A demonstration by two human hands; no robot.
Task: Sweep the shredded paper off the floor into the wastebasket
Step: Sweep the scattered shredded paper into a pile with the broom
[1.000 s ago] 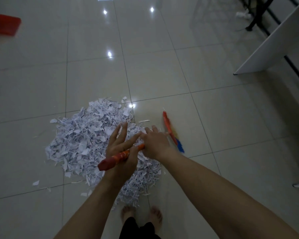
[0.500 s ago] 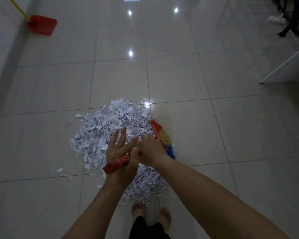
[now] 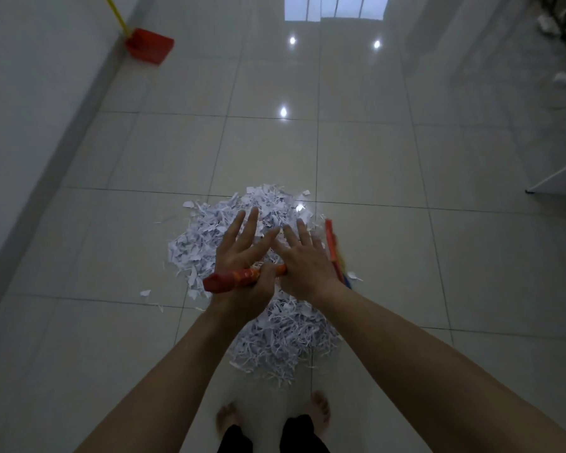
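Over the shredded paper (image 3: 242, 266), gathered into one heap ahead of the bare feet: left hand (image 3: 242, 256) hooking the broom handle (image 3: 239, 278) with thumb only, fingers splayed; right hand (image 3: 303, 261) now spread too, grip loosened. Dustpan (image 3: 151, 45) newly visible by the far wall; no wastebasket visible. Likely swapping tools.

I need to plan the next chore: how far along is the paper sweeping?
Done: the shredded paper is mostly gathered into one pile on the tiled floor, with a few stray bits beside it. In hand: the broom sits between the left hand and right hand, fingers spread. Left: nothing is scooped yet; the red dustpan lies by the wall, and no wastebasket is in view.
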